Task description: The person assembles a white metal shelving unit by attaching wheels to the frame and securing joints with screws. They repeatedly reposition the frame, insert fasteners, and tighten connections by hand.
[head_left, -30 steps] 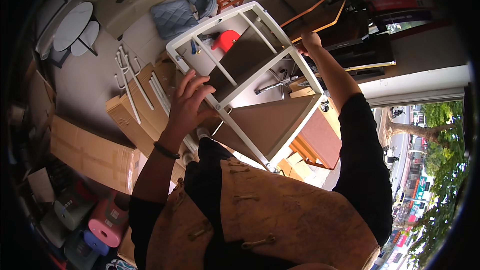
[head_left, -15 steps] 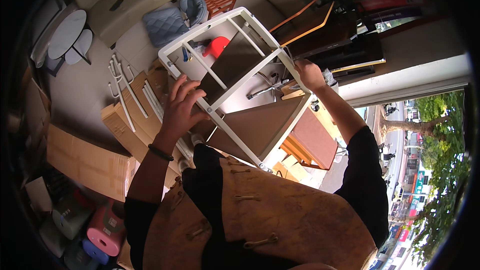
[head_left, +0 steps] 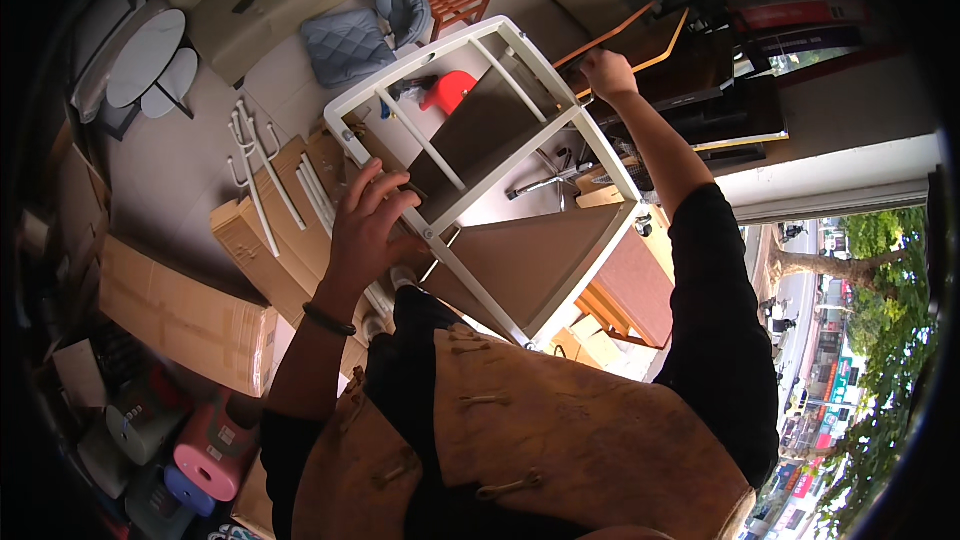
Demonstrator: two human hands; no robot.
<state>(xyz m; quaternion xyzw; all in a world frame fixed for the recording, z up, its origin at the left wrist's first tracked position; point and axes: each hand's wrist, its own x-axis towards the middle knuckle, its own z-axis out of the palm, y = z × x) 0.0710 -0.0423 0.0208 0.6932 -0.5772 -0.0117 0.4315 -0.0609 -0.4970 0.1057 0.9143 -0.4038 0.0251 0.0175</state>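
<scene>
A white metal-tube frame (head_left: pixel 510 155) with crossbars stands tilted in front of me. Brown panels (head_left: pixel 535 265) fill its lower part and show behind its upper bars. My left hand (head_left: pixel 372 225), with a dark bracelet at the wrist, is at the frame's left rail, fingers spread and curved beside it; whether they press on it I cannot tell. At the upper right rail, near the crossbar joint, my right hand (head_left: pixel 610 76) is closed. A thin piece seems to show below its fingers, too small to name.
Cardboard boxes (head_left: pixel 185 320) and loose white tubes (head_left: pixel 262 180) lie at left. Plastic stools (head_left: pixel 215 445) crowd the lower left. Beyond the frame are a red stool (head_left: pixel 452 90), a grey quilted cushion (head_left: pixel 345 48) and a slatted wooden stool (head_left: pixel 457 0). A brown-topped wooden piece (head_left: pixel 635 285) stands at right.
My right hand has moved up along the right rail, from below the crossbar joint to above it. My left hand stays at the left rail. The view has shifted slightly.
</scene>
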